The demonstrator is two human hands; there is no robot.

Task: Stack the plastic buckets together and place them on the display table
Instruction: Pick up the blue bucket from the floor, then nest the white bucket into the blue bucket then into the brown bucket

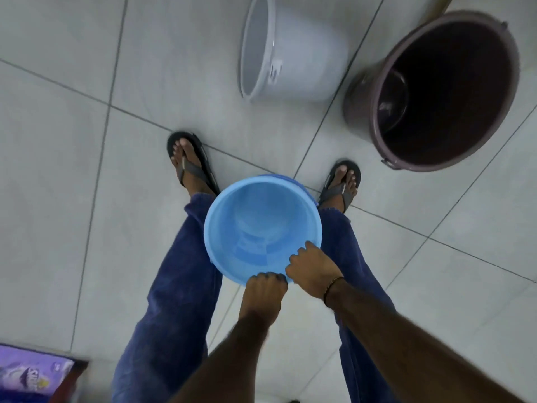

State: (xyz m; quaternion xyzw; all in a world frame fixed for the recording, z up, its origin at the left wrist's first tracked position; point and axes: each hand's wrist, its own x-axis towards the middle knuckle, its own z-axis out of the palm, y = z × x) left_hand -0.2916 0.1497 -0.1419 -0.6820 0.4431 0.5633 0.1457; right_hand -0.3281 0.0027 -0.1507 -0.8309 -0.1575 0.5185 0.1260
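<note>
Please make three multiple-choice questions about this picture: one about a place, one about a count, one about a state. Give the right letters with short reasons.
1. Where is the brown bucket? A) on the floor, far right B) in the hands C) inside the white bucket
2. How many buckets show? A) two B) three C) four
3. How is the blue bucket held? A) by both hands at its near rim B) by one hand C) not held

Answers: 1 A, it stands on the tiles at right. 2 B, blue, white, brown. 3 A, the left hand and right hand grip the rim.
</note>
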